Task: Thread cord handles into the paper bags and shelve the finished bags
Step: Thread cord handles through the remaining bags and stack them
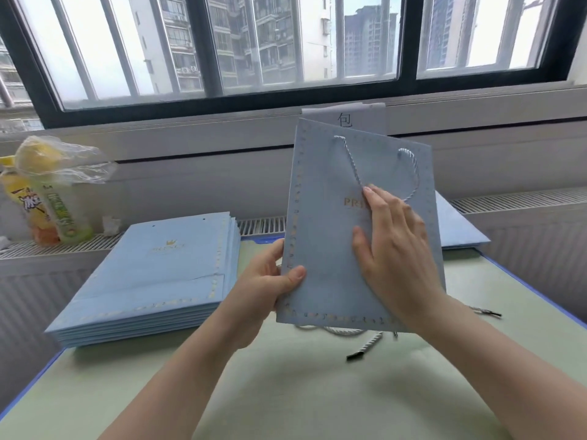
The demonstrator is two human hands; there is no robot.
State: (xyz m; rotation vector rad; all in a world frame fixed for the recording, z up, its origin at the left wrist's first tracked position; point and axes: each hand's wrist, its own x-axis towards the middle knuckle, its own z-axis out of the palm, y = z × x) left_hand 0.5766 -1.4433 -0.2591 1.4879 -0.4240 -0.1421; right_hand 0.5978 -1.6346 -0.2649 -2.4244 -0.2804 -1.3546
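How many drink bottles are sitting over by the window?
2, both on the radiator ledge at far left: a yellow-labelled bottle and a green-labelled bottle right beside it, with a crumpled plastic bag draped over their tops. More may be hidden.

You hold a flat blue bag (330,249) upright, its cord (352,166) threaded; unthreaded bags (152,277) lie stacked left; loose cords (365,344) lie beneath.
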